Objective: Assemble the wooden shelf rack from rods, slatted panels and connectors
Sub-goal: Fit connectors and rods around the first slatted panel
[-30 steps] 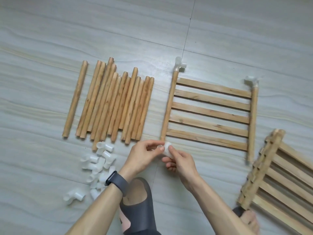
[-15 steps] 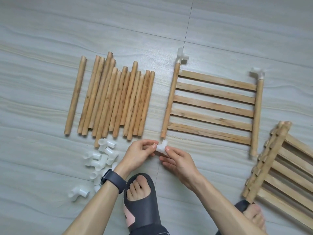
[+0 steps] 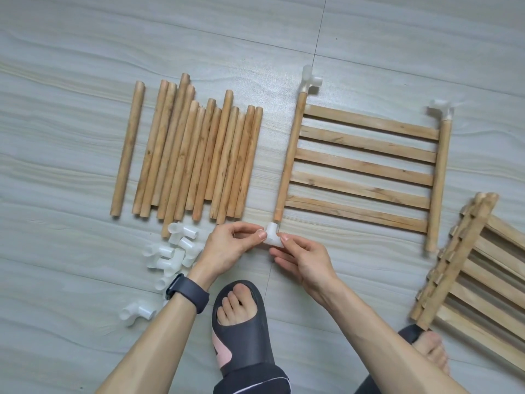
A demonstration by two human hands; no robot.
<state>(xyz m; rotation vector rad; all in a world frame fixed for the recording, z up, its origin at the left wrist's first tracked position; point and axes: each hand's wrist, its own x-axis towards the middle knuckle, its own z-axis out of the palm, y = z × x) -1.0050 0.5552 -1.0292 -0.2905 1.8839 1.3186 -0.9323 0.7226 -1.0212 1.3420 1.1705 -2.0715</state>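
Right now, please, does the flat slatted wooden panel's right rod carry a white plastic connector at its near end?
No, that wooden rod is bare there; only its far end holds a connector.

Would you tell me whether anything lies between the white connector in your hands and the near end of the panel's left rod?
Nothing visible does: the connector, pinched between left hand and right hand, sits just short of the rod end.

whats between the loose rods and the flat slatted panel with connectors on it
Nothing: the head view shows bare floor between the loose rods and the panel.
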